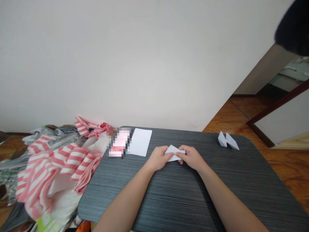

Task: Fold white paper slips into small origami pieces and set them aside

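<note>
Between my two hands is a small piece of folded white paper (172, 150), its pointed top corner facing the wall. My left hand (158, 158) pinches its left side, thumb lying on top. On the opposite side, my right hand (190, 157) grips the paper with the thumb over it and fingers curled beneath. Both hands are just above the dark table (173, 196); whether they touch it I cannot tell. Off to the right stands a folded white paper shape (227, 140) with two pointed halves.
A stack of white paper sheets (141, 141) lies at the table's back left, beside a pixelated pink-and-white item (120, 142). Red-and-white striped cloth (55, 164) is heaped left of the table. A white wall (145, 64) borders the back edge; wooden floor (285, 161) shows at right.
</note>
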The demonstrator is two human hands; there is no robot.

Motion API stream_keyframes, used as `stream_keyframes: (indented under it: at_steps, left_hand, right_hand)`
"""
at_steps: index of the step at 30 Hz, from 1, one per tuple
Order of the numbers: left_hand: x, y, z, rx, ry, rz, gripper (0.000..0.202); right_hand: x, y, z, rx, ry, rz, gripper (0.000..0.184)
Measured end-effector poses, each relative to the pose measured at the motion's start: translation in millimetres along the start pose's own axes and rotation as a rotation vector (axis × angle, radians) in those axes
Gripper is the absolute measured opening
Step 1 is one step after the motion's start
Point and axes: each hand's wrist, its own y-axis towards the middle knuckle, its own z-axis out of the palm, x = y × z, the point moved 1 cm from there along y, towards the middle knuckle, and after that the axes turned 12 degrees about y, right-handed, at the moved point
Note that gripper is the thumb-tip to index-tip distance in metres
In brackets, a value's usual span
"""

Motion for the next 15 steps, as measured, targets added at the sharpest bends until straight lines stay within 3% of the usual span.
stream_keyframes:
  at_steps: [10, 15]
  left_hand:
    - [3.3, 0.4, 2.1, 0.005, 0.053, 0.053, 0.030]
    - [6.6, 1.7, 3.5, -0.015, 0.041, 0.036, 0.028]
  right_hand:
    - [7.3, -2.0, 1.3, 0.076, -0.080, -0.043, 0.022]
    - [6.2, -1.9, -0.2, 0.045, -0.089, -0.038, 0.024]
